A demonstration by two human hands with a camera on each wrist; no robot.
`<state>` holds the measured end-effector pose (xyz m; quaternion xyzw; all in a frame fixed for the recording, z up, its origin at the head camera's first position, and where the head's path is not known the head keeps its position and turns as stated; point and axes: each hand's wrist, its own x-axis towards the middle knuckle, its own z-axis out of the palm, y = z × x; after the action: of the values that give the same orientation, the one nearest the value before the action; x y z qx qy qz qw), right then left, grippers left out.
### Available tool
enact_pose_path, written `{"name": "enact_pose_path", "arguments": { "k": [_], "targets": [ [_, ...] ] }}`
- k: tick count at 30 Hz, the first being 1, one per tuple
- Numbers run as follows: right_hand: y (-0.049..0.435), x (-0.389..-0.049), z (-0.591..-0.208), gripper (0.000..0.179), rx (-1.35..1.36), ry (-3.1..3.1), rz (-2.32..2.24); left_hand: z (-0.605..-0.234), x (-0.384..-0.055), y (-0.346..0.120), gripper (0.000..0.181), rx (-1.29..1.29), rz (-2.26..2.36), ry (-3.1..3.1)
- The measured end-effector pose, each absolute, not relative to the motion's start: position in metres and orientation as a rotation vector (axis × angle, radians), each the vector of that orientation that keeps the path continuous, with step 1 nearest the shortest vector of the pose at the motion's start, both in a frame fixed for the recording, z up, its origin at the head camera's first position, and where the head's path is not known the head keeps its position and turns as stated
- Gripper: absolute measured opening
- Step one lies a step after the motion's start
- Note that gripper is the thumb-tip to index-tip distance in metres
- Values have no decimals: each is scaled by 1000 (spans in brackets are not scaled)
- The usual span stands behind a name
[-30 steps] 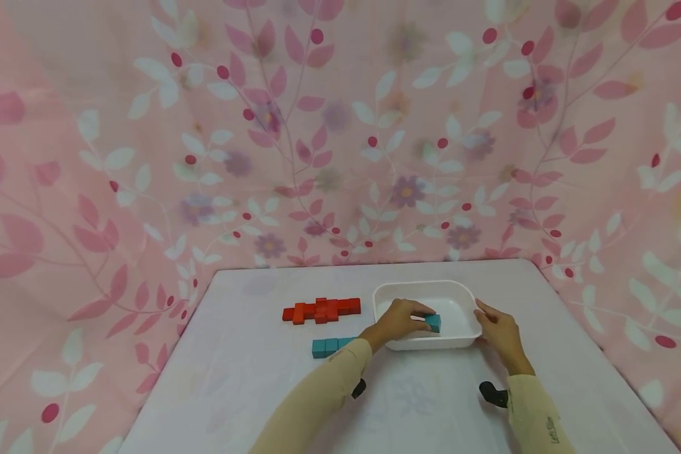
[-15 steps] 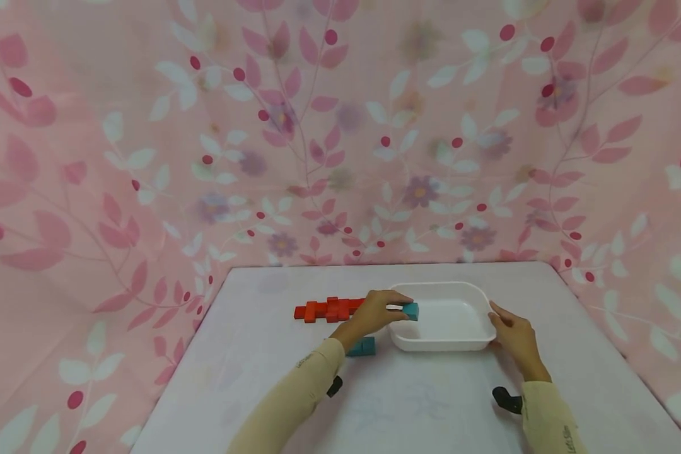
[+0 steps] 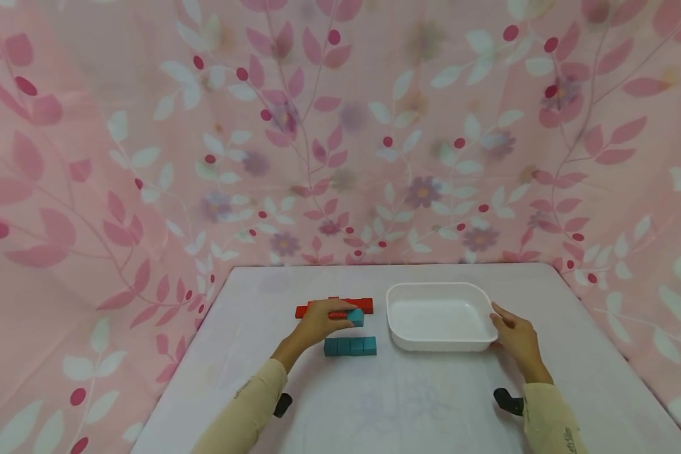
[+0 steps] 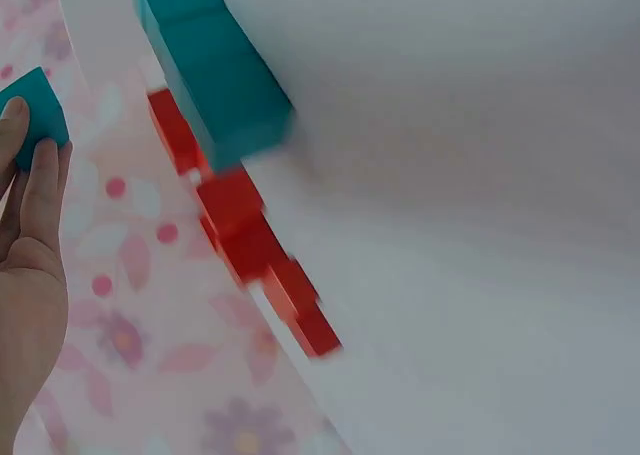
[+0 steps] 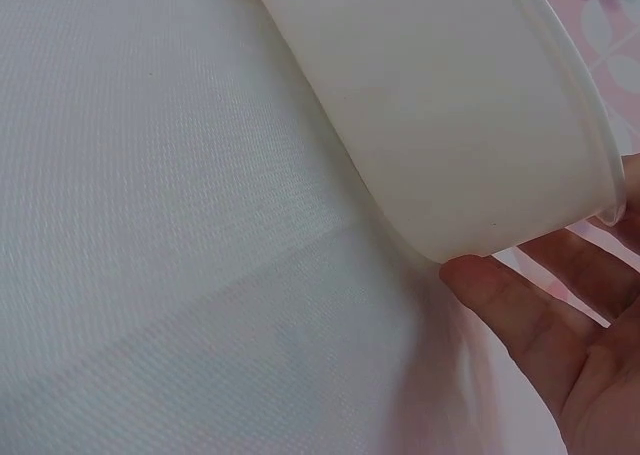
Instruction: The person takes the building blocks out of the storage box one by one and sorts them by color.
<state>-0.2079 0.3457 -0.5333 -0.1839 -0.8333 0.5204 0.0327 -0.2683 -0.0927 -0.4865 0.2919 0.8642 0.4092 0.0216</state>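
Between thumb and fingertips, my left hand pinches a teal cube-like block, held above the table in front of the red blocks. The same block shows at the left edge of the left wrist view. Several teal blocks stand in a row just nearer to me. The red blocks form an uneven row, partly hidden behind my left hand. My right hand grips the right end of a white tray; in the right wrist view its thumb touches the tray's outer wall.
A white cloth covers the table. Pink floral fabric rises behind the table and along its sides. Dark wrist-camera mounts stick out from both sleeves.
My left hand has moved left, carrying the teal block out of the tray to over the red blocks. The teal row is uncovered. My right hand stays at the tray.
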Motion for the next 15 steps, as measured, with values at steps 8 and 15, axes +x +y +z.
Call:
{"name": "enact_pose_path", "arguments": {
  "k": [8, 15],
  "targets": [
    [345, -208, -531, 52, -557, -2569, 1597, -491, -262, -147, 40, 894, 1273, 2739],
    [345, -209, -534, 51, -561, -2559, 1603, -501, -255, -167, 41, 852, 1226, 2726]
  ]
}}
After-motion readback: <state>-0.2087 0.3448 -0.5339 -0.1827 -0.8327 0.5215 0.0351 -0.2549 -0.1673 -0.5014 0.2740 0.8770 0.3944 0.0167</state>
